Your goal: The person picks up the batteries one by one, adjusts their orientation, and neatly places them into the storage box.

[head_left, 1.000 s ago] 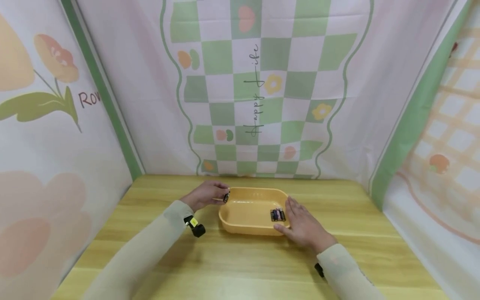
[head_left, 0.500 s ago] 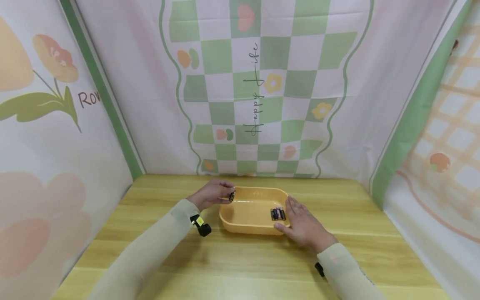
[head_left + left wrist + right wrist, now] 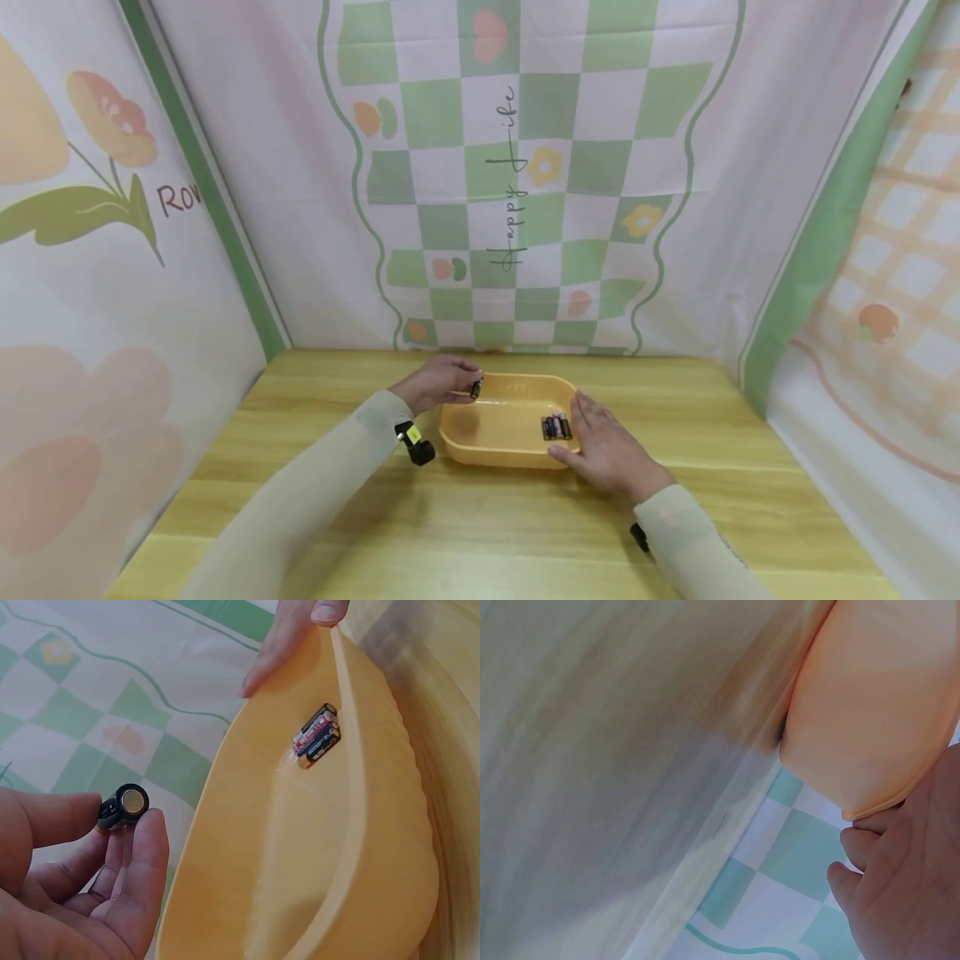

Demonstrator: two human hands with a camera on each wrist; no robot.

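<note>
Over the left end of the yellow plastic tray (image 3: 502, 457), my left hand (image 3: 441, 382) pinches a dark battery (image 3: 124, 808) between thumb and fingers. The battery's round metal end faces the left wrist camera. Inside the tray at its right end, several batteries (image 3: 557, 427) lie side by side, dark ones with a pinkish one among them. My right hand (image 3: 611, 450) rests against the tray's right end, its fingers extended along the rim and its thumb at the front corner. In the right wrist view, fingertips sit right at the tray's rim.
The tray stands on a wood-grain table (image 3: 510, 533), towards its back edge. Behind it hangs a curtain (image 3: 480, 275) with green checks, and printed cloth panels close off both sides. A small black camera (image 3: 420, 450) is strapped to the left wrist.
My left hand has moved to the right with its battery, from the tray's left rim to over the inside. The right hand, the tray and the batteries in it have stayed put.
</note>
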